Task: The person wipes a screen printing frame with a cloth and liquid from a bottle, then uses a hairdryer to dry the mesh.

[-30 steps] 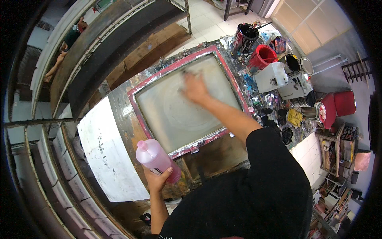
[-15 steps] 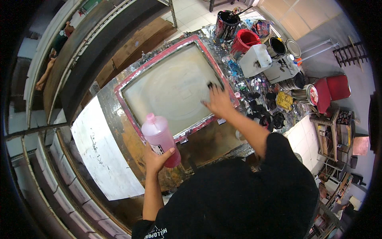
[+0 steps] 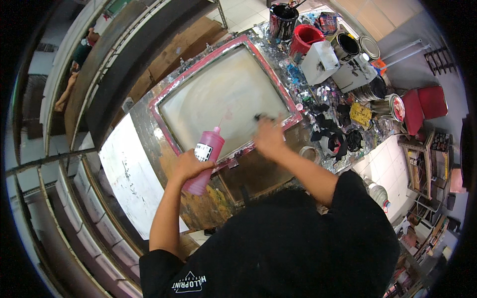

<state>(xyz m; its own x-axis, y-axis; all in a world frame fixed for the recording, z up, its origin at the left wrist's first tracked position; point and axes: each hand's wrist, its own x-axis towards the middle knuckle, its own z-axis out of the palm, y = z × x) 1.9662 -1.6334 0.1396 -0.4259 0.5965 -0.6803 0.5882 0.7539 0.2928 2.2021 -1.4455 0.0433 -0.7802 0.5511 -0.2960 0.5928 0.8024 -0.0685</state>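
Note:
My left hand is closed around a plastic squeeze bottle of pink liquid. The bottle is tilted, its nozzle toward a framed printing screen on the table. A thin pink stream leaves the nozzle, and a small pink splash shows on the pale mesh. Over the right part of the mesh, near the red frame's near right side, is my right hand. Motion smears its fingers. Something black shows at the fingertips; I cannot tell whether it is a held thing or a stain.
White sheets cover the table's left end. At the right stand a red bucket, a black-stained bucket, a white box and several cans. A yellow sponge and black rags lie nearby. Shelving runs along the left.
The bottle has gone from upright to tilted toward the screen, and pink liquid now comes out. My right hand has moved slightly nearer to me, its fingers now more blurred.

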